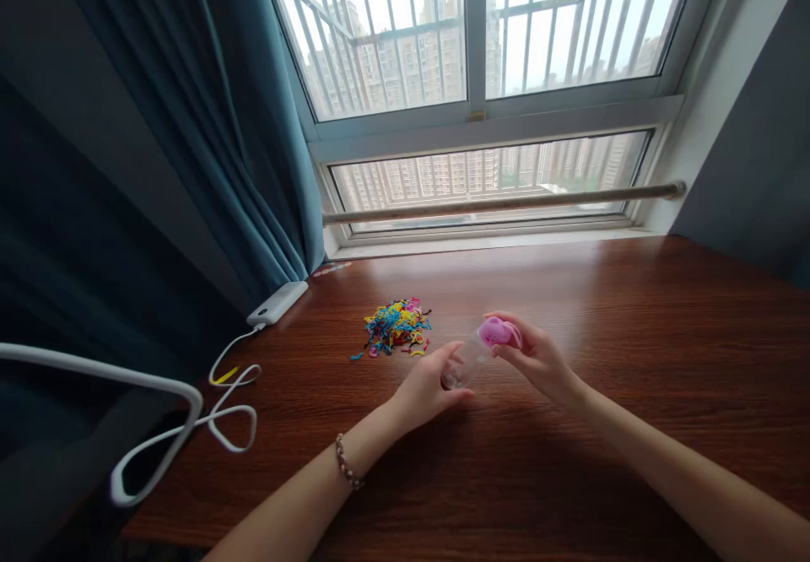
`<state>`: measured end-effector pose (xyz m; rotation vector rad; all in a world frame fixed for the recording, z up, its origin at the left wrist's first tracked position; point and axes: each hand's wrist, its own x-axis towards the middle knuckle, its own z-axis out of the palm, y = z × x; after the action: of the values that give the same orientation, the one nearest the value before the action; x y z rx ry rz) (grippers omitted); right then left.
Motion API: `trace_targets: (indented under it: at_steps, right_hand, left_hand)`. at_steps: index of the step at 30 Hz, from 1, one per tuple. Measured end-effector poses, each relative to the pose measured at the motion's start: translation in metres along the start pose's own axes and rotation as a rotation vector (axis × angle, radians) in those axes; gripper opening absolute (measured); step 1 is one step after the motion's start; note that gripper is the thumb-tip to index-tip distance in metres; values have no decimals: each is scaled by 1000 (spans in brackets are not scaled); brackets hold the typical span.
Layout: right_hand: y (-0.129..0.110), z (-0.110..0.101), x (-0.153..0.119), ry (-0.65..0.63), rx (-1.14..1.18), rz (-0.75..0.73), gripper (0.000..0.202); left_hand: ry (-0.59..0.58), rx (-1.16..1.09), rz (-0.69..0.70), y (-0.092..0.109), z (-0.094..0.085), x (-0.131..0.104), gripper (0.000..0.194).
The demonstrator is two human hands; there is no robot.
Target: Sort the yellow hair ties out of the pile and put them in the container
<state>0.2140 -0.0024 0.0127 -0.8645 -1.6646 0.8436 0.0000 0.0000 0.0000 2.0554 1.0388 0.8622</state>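
Firstly, at your far left, a thick white cable (158, 382) bends in loops, and beside it a long blue cloth curtain (253, 123) hangs down. Near the foot of this curtain lies a flat white rectangular box (278, 303), with a thin white cord at its near end. Further to the right, a loose heap of small multicoloured bands (396, 326), mostly blue and yellow, lies on the table. Just beside it is your left hand (431, 389), with a braided bracelet (345, 461) on the wrist; its fingers grasp the lower end of a clear transparent bottle (468, 361), which is tilted. At the upper right end of the bottle is a pink rounded lid (499, 332), which your right hand (537, 359) grips between thumb and fingers. Rightmost, the dark reddish-brown wooden table (664, 334) extends.
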Motion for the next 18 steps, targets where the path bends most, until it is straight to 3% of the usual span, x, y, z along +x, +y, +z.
trace_targets:
  at_steps: [5,9,11,13,15,18]
  right_hand:
    - [-8,-9,5,79,-33,-21,36]
    - [-6,-12,8,36,21,-9,42]
    - [-2,-10,10,29,103,15,49]
    - [2,-9,11,46,150,42,52]
    - [8,-9,13,59,145,88,49]
    - [15,-10,14,57,110,159,42]
  left_hand:
    - [-39,192,153,26,-4,10,53]
    - [-106,293,158,33,-8,32,35]
    - [-49,285,160,24,-12,54,36]
    - [97,258,124,6,-23,84,41]
    - [211,213,1,-16,-39,115,46]
    - [273,203,-105,-51,-64,155,41]
